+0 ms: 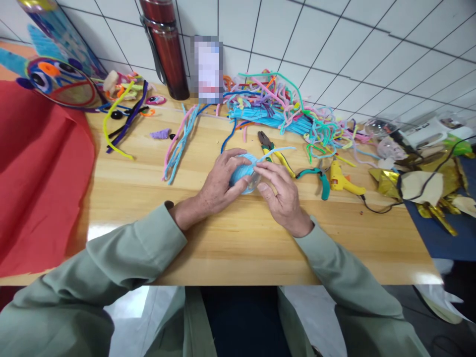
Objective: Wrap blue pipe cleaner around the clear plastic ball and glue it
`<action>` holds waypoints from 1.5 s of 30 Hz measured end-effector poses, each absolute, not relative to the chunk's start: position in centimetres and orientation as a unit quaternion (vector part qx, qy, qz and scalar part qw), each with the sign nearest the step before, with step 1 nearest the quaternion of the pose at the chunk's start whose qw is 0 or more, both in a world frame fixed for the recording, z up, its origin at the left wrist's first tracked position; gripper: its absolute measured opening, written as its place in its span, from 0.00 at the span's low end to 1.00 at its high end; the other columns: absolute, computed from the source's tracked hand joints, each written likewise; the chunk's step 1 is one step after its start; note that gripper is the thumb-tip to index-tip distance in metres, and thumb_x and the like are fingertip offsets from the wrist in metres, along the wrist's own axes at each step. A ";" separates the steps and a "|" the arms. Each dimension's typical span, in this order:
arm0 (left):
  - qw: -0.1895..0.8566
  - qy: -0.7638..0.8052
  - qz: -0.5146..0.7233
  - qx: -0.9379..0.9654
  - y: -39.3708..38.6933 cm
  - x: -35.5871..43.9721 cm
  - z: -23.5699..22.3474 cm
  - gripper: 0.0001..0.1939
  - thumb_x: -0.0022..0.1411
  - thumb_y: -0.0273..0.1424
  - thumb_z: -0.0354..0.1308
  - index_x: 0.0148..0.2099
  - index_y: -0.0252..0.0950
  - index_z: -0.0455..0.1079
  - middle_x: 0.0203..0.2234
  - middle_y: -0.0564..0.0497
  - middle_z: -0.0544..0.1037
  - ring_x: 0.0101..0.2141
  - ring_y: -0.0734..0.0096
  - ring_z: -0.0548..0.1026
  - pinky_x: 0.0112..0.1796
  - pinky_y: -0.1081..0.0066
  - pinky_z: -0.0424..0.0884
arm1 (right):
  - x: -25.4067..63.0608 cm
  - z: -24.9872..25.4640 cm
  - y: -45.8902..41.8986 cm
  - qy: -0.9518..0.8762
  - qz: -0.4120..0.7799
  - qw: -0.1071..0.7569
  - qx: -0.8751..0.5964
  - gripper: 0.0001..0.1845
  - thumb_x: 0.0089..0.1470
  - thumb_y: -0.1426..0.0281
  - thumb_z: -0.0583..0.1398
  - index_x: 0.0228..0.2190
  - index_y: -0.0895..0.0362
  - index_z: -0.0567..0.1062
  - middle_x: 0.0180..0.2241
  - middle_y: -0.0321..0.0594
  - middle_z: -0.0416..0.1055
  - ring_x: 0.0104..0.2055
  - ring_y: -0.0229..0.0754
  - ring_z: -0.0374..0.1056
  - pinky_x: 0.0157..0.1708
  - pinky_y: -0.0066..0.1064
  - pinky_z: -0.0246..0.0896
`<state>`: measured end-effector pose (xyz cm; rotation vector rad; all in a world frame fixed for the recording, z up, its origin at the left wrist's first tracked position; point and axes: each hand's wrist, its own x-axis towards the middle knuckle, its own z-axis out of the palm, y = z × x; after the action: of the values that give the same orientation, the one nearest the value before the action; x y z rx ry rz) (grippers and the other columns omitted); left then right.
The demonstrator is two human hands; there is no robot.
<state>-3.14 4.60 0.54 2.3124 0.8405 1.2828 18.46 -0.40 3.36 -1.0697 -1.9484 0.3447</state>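
Note:
My left hand [225, 178] is wrapped around a rounded object covered in light blue pipe cleaner [241, 172], just above the table. A clear, see-through part [254, 182] shows at its right side. With thumb and fingers drawn together, my right hand [278, 191] presses on the right side of this object. A loose light blue pipe cleaner end [277, 150] sticks out past the right fingers. Behind the hands lie pliers with yellow and green handles [275, 151]. Teal-handled cutters [323, 183] rest to the right of my right hand.
A yellow glue gun [342, 181] with a black cord lies right. Tangled pipe cleaners [271, 111] pile along the tiled wall, beside a phone [207, 69] and a red thermos [165, 49]. Loose pipe cleaners [180, 144] lie left of centre. Red sheet material [40, 183] covers the left end.

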 end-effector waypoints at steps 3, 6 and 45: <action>0.187 0.289 0.459 0.819 4.5 -3.2 0.5 0.17 0.80 0.42 0.53 0.64 0.42 0.66 0.63 0.39 0.73 0.65 0.53 0.72 0.65 0.46 0.70 | 18.5 3.4 -0.4 -0.789 0.118 0.425 -0.428 0.18 0.74 0.60 0.58 0.60 0.46 0.79 0.59 0.44 0.79 0.64 0.54 0.74 0.67 0.60 0.68; 0.193 0.291 0.454 0.820 4.4 -3.2 0.5 0.19 0.80 0.43 0.52 0.65 0.41 0.66 0.65 0.38 0.72 0.66 0.53 0.71 0.66 0.47 0.69 | 18.5 3.5 -0.5 -0.789 0.103 0.433 -0.424 0.19 0.74 0.60 0.57 0.60 0.48 0.78 0.59 0.45 0.79 0.63 0.54 0.74 0.65 0.58 0.70; 0.525 0.309 0.463 0.643 -2.3 -0.7 6.8 0.06 0.70 0.32 0.59 0.39 0.37 0.73 0.27 0.55 0.73 0.26 0.76 0.65 0.28 0.73 0.62 | 17.7 4.2 -2.4 -0.665 0.319 0.564 -0.371 0.13 0.68 0.57 0.67 0.34 0.50 0.76 0.32 0.32 0.72 0.35 0.39 0.69 0.38 0.35 0.67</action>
<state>-0.73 -2.26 6.77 1.5386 0.7401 1.1077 17.74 -2.45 4.18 -0.8737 -1.5652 0.7502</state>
